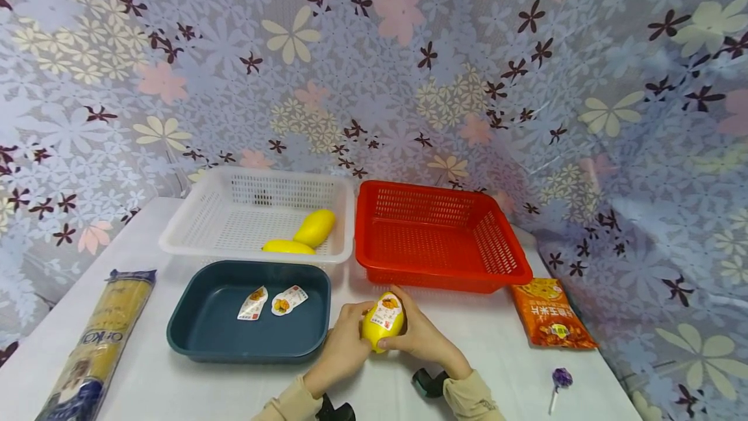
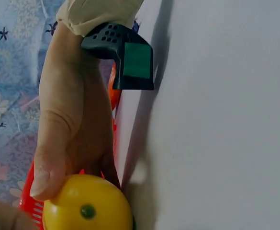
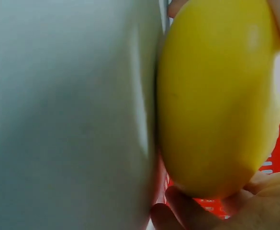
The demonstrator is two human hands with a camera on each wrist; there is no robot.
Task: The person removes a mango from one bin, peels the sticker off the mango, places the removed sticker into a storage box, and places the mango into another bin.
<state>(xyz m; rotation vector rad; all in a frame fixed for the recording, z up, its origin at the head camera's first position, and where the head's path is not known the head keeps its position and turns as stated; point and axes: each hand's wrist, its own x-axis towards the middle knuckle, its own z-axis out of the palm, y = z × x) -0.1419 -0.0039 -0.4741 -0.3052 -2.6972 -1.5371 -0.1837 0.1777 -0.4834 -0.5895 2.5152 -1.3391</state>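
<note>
Both hands hold one yellow mango [image 1: 374,332] low over the table in front of the red basket. My left hand [image 1: 346,342] grips its left side, while the fingers and thumb of my right hand [image 1: 425,338] curl round the right side. A white label [image 1: 388,310] with a fruit picture lies on the mango's upper face, under no finger. In the left wrist view, the green stem spot shows on the end of the mango [image 2: 92,191]. The right wrist view is largely filled by the smooth side of the mango [image 3: 216,96].
Left of the hands stands a teal tray [image 1: 248,353] with two label stickers [image 1: 253,304] inside. Behind it, a white basket [image 1: 204,213] holds two yellow mangoes [image 1: 315,227]. The red basket [image 1: 444,278] is behind the hands. Noodle pack [image 1: 96,349] far left; orange snack bag [image 1: 552,317] and lollipop [image 1: 562,379] right.
</note>
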